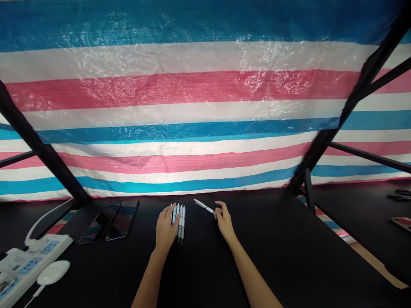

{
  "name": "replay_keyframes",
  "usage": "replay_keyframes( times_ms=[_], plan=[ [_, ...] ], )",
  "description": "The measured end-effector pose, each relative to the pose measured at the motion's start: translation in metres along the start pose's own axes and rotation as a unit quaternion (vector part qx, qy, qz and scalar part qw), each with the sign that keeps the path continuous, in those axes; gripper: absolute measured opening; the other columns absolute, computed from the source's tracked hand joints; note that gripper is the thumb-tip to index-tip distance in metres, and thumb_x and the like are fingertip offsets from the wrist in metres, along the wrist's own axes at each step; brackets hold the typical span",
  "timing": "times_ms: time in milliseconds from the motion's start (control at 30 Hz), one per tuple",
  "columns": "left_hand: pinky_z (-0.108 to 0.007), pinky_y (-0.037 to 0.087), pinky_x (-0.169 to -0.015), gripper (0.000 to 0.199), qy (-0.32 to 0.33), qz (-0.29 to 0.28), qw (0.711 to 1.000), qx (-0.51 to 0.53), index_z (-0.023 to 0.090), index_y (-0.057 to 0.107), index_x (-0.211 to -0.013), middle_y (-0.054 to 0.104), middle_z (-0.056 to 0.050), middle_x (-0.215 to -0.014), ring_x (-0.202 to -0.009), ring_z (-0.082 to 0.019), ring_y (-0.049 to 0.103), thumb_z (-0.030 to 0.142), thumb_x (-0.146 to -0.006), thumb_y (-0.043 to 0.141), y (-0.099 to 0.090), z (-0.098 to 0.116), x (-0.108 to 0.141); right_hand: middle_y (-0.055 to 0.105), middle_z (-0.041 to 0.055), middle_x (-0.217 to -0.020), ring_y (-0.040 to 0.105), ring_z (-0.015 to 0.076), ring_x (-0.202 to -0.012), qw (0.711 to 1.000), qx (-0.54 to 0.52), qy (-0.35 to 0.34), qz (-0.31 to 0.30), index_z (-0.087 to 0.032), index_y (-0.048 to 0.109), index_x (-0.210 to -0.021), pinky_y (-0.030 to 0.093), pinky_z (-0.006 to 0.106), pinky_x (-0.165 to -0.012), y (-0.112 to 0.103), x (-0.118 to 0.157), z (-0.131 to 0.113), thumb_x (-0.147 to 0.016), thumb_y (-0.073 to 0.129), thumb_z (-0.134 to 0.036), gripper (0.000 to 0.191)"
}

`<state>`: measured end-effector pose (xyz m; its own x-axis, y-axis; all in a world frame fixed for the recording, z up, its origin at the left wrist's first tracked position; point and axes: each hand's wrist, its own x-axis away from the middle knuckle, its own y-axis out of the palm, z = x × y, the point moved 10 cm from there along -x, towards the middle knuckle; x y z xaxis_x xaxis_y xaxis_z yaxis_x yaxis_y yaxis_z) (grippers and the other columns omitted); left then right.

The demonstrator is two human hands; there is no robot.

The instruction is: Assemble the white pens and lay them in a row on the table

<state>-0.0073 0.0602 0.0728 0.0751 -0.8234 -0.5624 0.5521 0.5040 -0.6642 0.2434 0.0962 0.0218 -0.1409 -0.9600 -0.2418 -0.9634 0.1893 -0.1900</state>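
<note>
Several white pens with grey grips (182, 226) lie side by side on the black table (199, 273), their grip ends toward me. My left hand (165, 229) is over the left side of this row, fingers and thumb closed around some of the pens and partly hiding them. To the right, a single white pen (204, 206) slants up and left from my right hand (225, 223). Thumb and fingers pinch that pen near its lower right end, with the index finger raised and curved above it.
Two dark phones (123, 220) lie left of the pens. A white power strip (41, 254) and a white charger (54, 272) with cables are at the lower left. Black frame bars (321, 139) rise on both sides before a striped sheet (192, 162). More items sit at the far right.
</note>
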Motion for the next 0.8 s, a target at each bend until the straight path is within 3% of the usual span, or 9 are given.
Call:
replay_keyframes(
  times_ms=[100,200,300,500,800],
  plan=[
    [-0.041,0.045,-0.091,0.043,0.071,-0.028,0.997,0.025,0.022,0.046,-0.13,0.06,-0.01,-0.117,-0.108,-0.024,0.055,0.035,-0.09,0.044,0.009,0.029,0.005,0.038,-0.0098,-0.048,0.04,0.0129,-0.045,1.0,-0.006,0.019,-0.015,-0.019,0.045,-0.115,0.031,0.023,-0.05,0.002,0.001,0.003,-0.082,0.044,-0.037,0.038],
    [-0.039,0.046,-0.092,0.033,0.129,-0.04,0.989,0.058,0.023,0.056,-0.121,0.063,-0.008,-0.113,-0.106,-0.022,0.057,0.031,-0.091,0.043,0.013,0.048,0.011,0.03,-0.0115,-0.045,0.033,0.0115,-0.041,0.998,0.005,0.029,-0.052,-0.02,0.046,-0.113,0.026,0.022,-0.047,0.008,0.002,0.003,-0.079,0.044,-0.033,0.037],
    [-0.036,0.049,-0.089,0.027,0.134,-0.016,0.987,0.085,0.023,0.066,-0.102,0.066,-0.007,-0.103,-0.098,-0.02,0.061,0.031,-0.091,0.043,0.008,0.049,0.013,0.026,-0.0118,-0.044,0.029,0.0105,-0.04,0.995,0.01,0.031,-0.098,-0.02,0.049,-0.109,0.024,0.022,-0.045,0.017,0.004,-0.001,-0.078,0.045,-0.031,0.034],
    [-0.027,0.053,-0.078,0.027,0.15,-0.051,0.982,0.103,0.022,0.063,-0.108,0.064,-0.008,-0.104,-0.088,-0.016,0.064,0.033,-0.091,0.044,0.011,0.056,0.014,0.026,-0.0112,-0.045,0.025,0.009,-0.039,0.983,-0.032,0.047,-0.174,-0.02,0.053,-0.102,0.019,0.021,-0.041,0.034,0.007,-0.007,-0.077,0.044,-0.031,0.029],
    [-0.025,0.048,-0.072,0.027,0.143,-0.099,0.982,0.067,0.021,0.061,-0.096,0.061,-0.005,-0.087,-0.078,-0.014,0.059,0.032,-0.094,0.037,0.017,0.063,0.015,0.026,-0.0114,-0.045,0.024,0.0075,-0.037,0.978,-0.052,0.041,-0.198,-0.02,0.053,-0.087,0.018,0.019,-0.04,0.041,0.004,-0.009,-0.075,0.043,-0.029,0.018]
  ],
)
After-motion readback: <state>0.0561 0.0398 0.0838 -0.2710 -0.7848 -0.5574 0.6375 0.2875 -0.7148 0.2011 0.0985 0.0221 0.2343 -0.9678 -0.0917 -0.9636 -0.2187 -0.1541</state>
